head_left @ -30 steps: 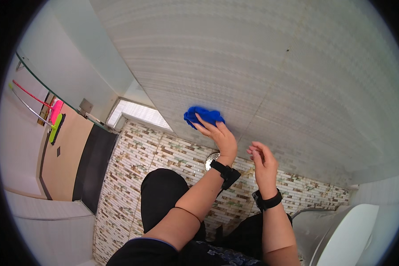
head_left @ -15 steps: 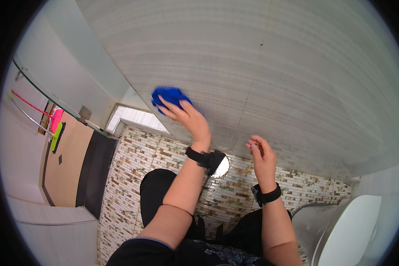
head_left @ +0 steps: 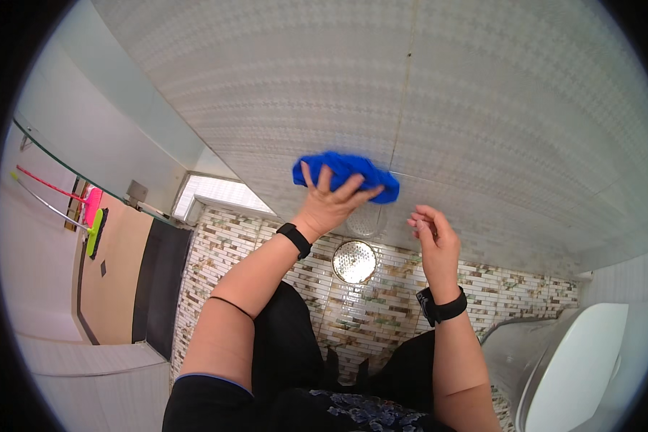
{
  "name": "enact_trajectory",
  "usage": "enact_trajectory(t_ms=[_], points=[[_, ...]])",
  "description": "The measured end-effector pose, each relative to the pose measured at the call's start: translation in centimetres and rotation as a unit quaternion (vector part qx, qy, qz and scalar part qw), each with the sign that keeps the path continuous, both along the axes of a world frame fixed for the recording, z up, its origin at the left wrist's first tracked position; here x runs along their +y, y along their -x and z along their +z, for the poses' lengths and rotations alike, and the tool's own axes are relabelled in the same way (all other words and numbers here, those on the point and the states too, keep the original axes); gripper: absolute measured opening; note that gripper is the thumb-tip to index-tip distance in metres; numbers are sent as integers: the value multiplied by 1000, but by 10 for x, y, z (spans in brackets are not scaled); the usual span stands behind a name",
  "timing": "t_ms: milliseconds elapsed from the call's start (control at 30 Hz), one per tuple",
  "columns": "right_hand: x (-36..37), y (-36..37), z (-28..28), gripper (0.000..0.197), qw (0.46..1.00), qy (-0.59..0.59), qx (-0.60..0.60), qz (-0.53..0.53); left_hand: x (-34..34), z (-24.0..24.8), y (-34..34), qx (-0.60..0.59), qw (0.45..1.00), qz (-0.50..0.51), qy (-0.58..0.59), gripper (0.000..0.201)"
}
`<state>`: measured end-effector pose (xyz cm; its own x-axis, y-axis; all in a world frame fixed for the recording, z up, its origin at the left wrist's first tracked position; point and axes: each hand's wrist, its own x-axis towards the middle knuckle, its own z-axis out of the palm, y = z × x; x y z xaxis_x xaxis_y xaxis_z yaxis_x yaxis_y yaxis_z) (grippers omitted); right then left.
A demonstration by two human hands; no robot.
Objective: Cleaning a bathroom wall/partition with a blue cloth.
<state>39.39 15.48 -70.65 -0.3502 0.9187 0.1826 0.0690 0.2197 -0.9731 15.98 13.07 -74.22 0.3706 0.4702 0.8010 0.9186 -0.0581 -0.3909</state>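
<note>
A crumpled blue cloth (head_left: 374, 180) lies pressed flat against the pale patterned tile wall (head_left: 475, 108). My left hand (head_left: 331, 200) spreads its fingers over the cloth and holds it there. To the right, my right hand (head_left: 441, 241) hovers in front of the lower wall, loosely curved and with nothing visible in it. A gap shows between its thumb and fingers. Each wrist wears a black band.
Below my left hand is a round metal floor drain (head_left: 354, 261) in the mosaic tile floor (head_left: 381, 302). A white toilet (head_left: 576, 360) stands at the lower right. At left are a glass door edge (head_left: 72, 171), a pink broom (head_left: 92, 205) and a green one (head_left: 95, 230).
My left hand has swept the blue cloth rightward along the wall, and the cloth is more spread out. The right hand has shifted slightly. The drain is now uncovered to view.
</note>
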Motion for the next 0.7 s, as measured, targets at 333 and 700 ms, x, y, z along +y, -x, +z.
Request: enact_trajectory(t_ms=[333,700], points=[[1,-3,2,20,999,-26,-20,2,-24,-58,25,339,829,-3,445,68],[12,-25,-1,19,1000,-9,-4,-17,-4,13,-4,164,982,-10,87,54]])
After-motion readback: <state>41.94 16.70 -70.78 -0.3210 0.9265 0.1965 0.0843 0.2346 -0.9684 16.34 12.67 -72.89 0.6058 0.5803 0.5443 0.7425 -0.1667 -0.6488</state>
